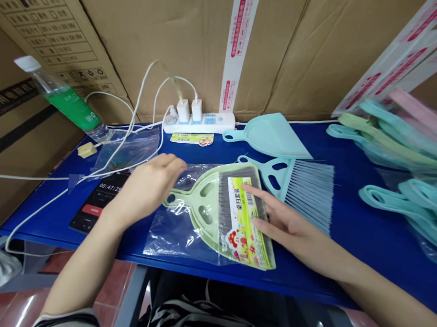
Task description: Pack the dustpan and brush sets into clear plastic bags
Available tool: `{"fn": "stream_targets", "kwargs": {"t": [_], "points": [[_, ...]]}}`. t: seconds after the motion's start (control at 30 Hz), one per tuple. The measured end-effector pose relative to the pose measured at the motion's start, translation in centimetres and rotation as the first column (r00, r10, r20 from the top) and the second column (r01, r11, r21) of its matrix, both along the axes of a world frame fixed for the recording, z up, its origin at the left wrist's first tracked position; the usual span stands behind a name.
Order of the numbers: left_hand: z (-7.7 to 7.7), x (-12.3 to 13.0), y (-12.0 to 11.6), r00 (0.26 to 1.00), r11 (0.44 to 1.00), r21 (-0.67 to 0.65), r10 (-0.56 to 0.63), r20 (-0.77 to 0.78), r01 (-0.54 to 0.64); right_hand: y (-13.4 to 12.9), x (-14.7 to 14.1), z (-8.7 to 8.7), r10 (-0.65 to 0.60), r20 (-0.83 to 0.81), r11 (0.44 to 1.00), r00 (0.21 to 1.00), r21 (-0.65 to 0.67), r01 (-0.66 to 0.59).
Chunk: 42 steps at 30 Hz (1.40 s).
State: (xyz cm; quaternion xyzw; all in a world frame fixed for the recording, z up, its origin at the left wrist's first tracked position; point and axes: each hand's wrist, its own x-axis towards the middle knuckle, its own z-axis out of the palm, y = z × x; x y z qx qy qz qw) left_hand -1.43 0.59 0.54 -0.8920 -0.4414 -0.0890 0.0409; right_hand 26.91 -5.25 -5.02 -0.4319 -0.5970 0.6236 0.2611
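Note:
A light green dustpan and brush set [209, 197] lies in a clear plastic bag [178, 239] in front of me, its handle end to the left. Over the brush bristles sits a yellow label card [247, 218] with a cartoon figure. My right hand [285, 218] rests at the right end of the set, fingers stretched out and touching the card's edge. Beside the handle end is my left hand [147, 189], its fingers curled together; whatever they may hold is hidden. Just behind lie a loose blue dustpan [269, 134] and a blue brush [305, 187].
Bagged sets [399, 134] in blue, green and pink pile up on the right. A power strip [206, 123] with white cables, another label card [190, 138] and a tilted water bottle [68, 102] are at the back. A phone [99, 201] lies left; cardboard boxes [275, 49] stand behind.

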Motion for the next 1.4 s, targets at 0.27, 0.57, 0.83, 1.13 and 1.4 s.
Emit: {"fn": "stream_targets", "kwargs": {"t": [0.27, 0.57, 0.83, 1.13, 1.4], "points": [[0.5, -2.7, 0.5, 0.986, 0.809, -0.573, 0.167, 0.010, -0.131, -0.6, 1.3, -0.2, -0.075, 0.097, 0.996, 0.992, 0.048, 0.071], [0.2, -1.6, -0.1, 0.952, 0.751, -0.645, 0.283, 0.118, -0.143, -0.6, 1.1, 0.0, -0.053, 0.146, 0.992, 0.988, 0.119, 0.036], [0.5, -2.2, 0.1, 0.947, 0.769, -0.604, 0.314, 0.068, -0.212, -0.7, 0.9, 0.3, -0.043, 0.084, 0.998, 0.996, 0.047, 0.039], [1.0, -3.1, 0.1, 0.958, 0.847, -0.481, 0.282, 0.048, -0.225, -0.8, 0.9, -0.1, -0.011, 0.091, 0.999, 0.996, 0.034, 0.008], [0.8, -3.9, 0.5, 0.959, 0.879, -0.409, 0.282, 0.037, -0.243, -1.0, 0.4, 0.7, -0.031, 0.130, 0.992, 0.991, 0.123, 0.015]]}}
